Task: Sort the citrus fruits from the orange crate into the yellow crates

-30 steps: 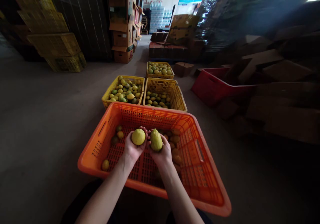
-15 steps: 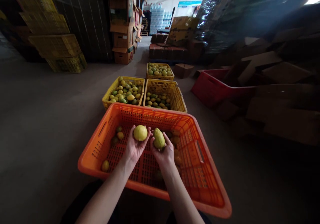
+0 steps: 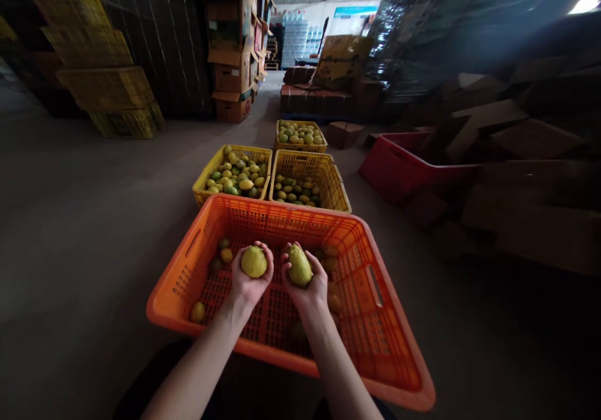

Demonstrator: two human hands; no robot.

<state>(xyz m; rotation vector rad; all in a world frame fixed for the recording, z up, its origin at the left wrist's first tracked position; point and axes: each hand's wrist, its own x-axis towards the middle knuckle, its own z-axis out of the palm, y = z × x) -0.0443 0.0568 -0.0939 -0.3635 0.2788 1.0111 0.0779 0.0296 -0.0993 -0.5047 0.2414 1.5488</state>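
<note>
My left hand (image 3: 248, 286) cups a round yellow lemon (image 3: 254, 262), palm up, with the fingers curled around its far side. In my right hand (image 3: 308, 291) lies a longer, greenish-yellow lemon (image 3: 299, 266) with a narrow upper end. Both hands are over the large orange plastic crate (image 3: 361, 232), a small gap between them. At the crate's left side a few loose lemons rest, one of them a yellow lemon (image 3: 198, 312) in the near corner. Several more lemons (image 3: 333, 301) lie along its right side, partly hidden by my right hand and forearm.
Beyond the orange crate stand a yellow crate (image 3: 201, 185) full of lemons, a part-filled yellow crate (image 3: 339, 185) and a farther full one (image 3: 300, 149). A red crate (image 3: 392, 168) with cardboard sits right. Stacked yellow crates (image 3: 106, 88) and cardboard boxes (image 3: 230, 79) stand left.
My left hand has drawn slightly left and nearer, its fingers closing further around the round lemon, which has turned. My right hand has shifted only a little, and the gap between the hands has widened.
</note>
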